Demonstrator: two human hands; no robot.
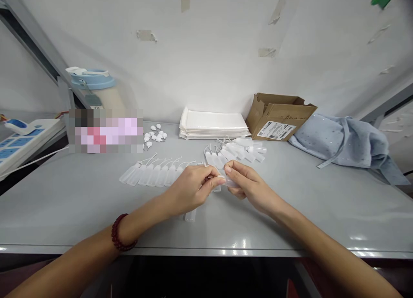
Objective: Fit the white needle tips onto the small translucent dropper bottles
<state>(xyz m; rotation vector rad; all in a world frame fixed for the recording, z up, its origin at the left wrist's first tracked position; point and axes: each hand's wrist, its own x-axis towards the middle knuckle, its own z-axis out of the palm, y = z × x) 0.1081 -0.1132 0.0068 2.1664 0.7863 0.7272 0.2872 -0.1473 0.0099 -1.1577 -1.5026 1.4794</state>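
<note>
Above the middle of the grey table, my two hands meet at fingertip height. My right hand (250,185) is closed around a small translucent plastic tube (230,183). The fingers of my left hand (195,184) pinch a small white cap at the tube's left end, mostly hidden by the fingertips. To the left lies a neat row of translucent tubes (157,176) with white tops and thin string loops. Behind my hands is a looser group of similar tubes (237,151). One more tube (190,215) lies below my left wrist, partly covered.
Several loose white caps (156,136) lie at the back left. A stack of white trays (214,124), a cardboard box (279,117) and blue cloth (342,141) line the wall. A blue-lidded cup (93,81) and a power strip (26,143) stand left, near a blurred patch.
</note>
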